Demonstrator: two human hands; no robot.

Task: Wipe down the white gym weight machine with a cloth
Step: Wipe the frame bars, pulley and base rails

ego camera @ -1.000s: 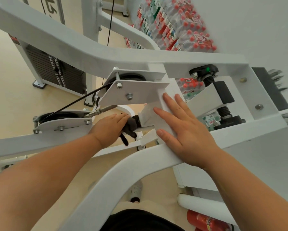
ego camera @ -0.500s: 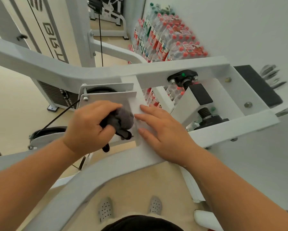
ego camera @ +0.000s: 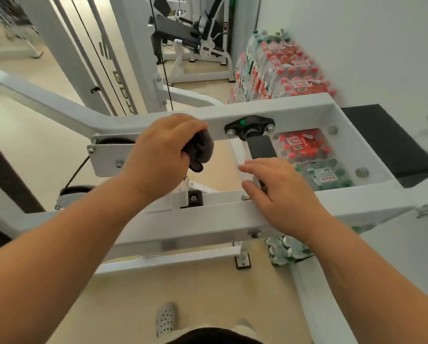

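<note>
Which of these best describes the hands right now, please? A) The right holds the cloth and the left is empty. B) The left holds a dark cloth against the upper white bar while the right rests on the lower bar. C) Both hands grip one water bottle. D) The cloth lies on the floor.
B: the left hand bunches the cloth at the upper bar; the right hand lies empty on the lower bar.

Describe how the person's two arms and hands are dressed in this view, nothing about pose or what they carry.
Both forearms are bare right up to the bottom edge of the frame: no sleeves show. The left hand and right hand wear no gloves, and no watch, ring or wristband is visible on either wrist or the fingers in view.
</note>
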